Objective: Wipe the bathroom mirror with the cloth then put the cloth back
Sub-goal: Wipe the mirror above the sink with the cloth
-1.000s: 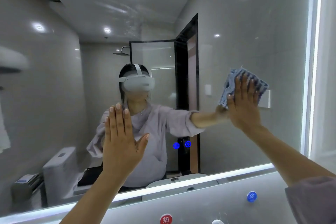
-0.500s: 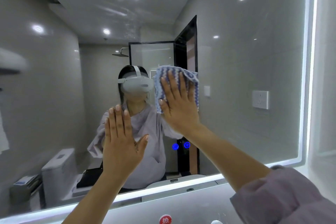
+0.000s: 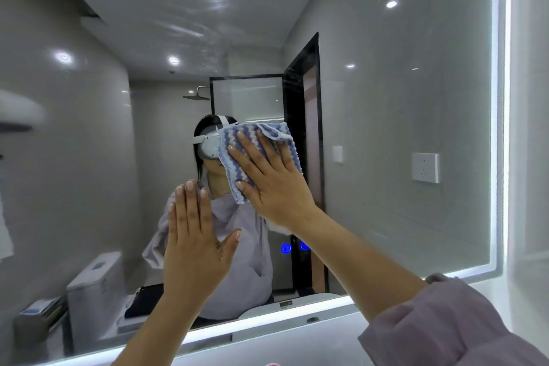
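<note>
Under my right hand (image 3: 276, 187) the cloth (image 3: 282, 135) looks ribbed and fuzzy, matt. The mirror (image 3: 386, 113) is smooth, glossy glass; my sleeve (image 3: 451, 330) is soft matt fabric.

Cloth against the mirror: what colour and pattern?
The cloth has blue and white wavy stripes, shown best in the head view.

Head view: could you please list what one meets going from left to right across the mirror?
Reflected toilet → left hand flat on the glass → cloth pressed under the right hand → reflected wall socket → lit right edge of the mirror.
</note>
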`<act>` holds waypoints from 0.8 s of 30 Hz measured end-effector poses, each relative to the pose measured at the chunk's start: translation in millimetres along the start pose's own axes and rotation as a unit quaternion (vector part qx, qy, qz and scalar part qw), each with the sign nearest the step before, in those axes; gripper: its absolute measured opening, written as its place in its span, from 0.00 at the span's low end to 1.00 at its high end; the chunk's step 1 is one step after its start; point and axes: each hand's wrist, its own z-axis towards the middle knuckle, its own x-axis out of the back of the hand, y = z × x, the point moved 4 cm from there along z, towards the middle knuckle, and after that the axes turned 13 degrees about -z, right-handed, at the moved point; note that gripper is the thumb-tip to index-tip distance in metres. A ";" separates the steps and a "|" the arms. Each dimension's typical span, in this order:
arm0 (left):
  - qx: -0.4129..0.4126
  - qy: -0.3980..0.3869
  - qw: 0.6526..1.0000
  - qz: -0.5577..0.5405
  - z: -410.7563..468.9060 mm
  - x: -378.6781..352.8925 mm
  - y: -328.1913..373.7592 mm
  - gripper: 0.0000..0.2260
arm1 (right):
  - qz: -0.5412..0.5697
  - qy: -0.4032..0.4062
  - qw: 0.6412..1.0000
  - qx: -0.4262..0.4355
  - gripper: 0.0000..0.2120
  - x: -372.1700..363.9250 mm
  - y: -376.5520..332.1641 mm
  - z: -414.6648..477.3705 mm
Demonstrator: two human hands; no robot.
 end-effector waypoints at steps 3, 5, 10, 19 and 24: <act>-0.001 0.004 1.000 -0.001 0.6 -0.5 -0.7 0.40 | -0.005 0.016 1.000 0.009 0.26 -1.6 5.0 -2.6; -0.003 0.009 1.000 -0.004 0.9 -0.7 -1.5 0.40 | -0.004 0.026 1.000 0.007 0.26 -2.3 7.9 -3.6; -0.007 0.011 1.000 -0.002 -0.5 -0.5 -4.5 0.40 | -0.006 0.039 0.999 0.004 0.26 -8.4 16.2 -7.9; -0.007 0.011 1.000 0.006 0.2 -3.8 -6.3 0.41 | -0.011 0.022 0.991 -0.135 0.27 -27.3 80.3 -45.6; -0.005 0.014 1.000 -0.003 1.0 -2.6 -5.1 0.41 | -0.009 -0.008 0.978 -0.210 0.28 -27.6 112.7 -67.4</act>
